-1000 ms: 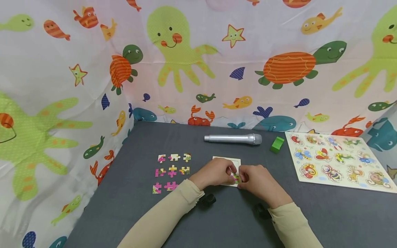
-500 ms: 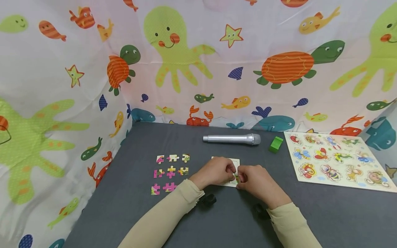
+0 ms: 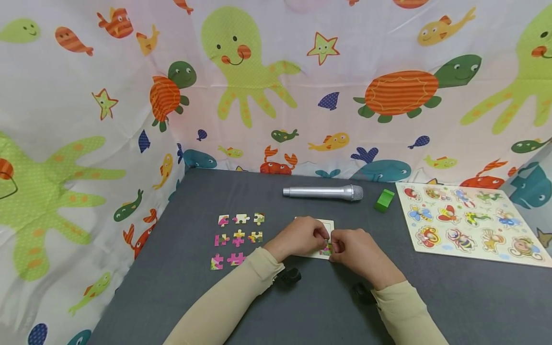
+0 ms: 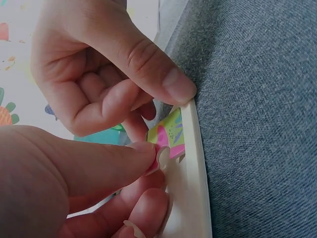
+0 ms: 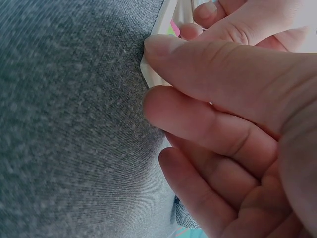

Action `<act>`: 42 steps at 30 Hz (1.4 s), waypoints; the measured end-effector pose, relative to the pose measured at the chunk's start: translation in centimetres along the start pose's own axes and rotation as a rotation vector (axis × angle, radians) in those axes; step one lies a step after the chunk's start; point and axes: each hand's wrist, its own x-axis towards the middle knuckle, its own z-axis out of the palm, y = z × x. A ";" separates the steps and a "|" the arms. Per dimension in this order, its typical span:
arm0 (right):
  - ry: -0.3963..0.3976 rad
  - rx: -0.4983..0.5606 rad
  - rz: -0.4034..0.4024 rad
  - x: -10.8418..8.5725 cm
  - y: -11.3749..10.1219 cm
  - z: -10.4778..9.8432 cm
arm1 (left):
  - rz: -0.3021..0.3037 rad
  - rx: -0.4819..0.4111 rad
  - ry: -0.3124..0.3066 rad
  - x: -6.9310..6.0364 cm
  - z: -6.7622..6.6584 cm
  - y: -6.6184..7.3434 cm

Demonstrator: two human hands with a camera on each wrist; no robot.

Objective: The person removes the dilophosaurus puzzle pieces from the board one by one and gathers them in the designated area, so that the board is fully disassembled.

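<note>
Both hands work at a small pale puzzle frame [image 3: 319,256] lying on the table. My left hand [image 3: 304,237] pinches a pink jigsaw piece [image 4: 153,167] between thumb and fingers, at the inside of the rim. Beside it, a green and pink jigsaw piece [image 4: 171,130] sits in the frame's corner; whether the two are joined I cannot tell. My right hand [image 3: 362,251] holds the frame's near right corner, its thumb on the rim [image 5: 148,72] and its other fingers curled. Fingers hide much of the frame's inside. A pale curved edge [image 4: 132,228] shows by the left hand's lower fingers.
Several loose jigsaw pieces [image 3: 238,238] lie in rows left of the hands. Behind the frame is a silver microphone [image 3: 323,192], with a green block [image 3: 384,200] to its right. A board with insect pictures [image 3: 474,223] lies at the right. A printed cloth [image 3: 258,96] hangs behind.
Both hands stay at the frame. The visible patch of puzzle between the fingertips shifts slightly, looking darker half a second ago and pink and green again now. The head view sways a little.
</note>
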 end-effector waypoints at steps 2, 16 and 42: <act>-0.008 -0.001 -0.007 0.0 0.0 0.0 | -0.001 0.002 -0.002 0.1 0.0 0.0; -0.030 -0.026 -0.100 0.2 0.0 -0.1 | -0.079 -0.132 -0.016 -0.2 -1.1 -0.8; -0.034 -0.030 -0.120 -0.4 0.3 0.4 | -0.252 -0.414 0.026 -12.5 -7.3 -9.6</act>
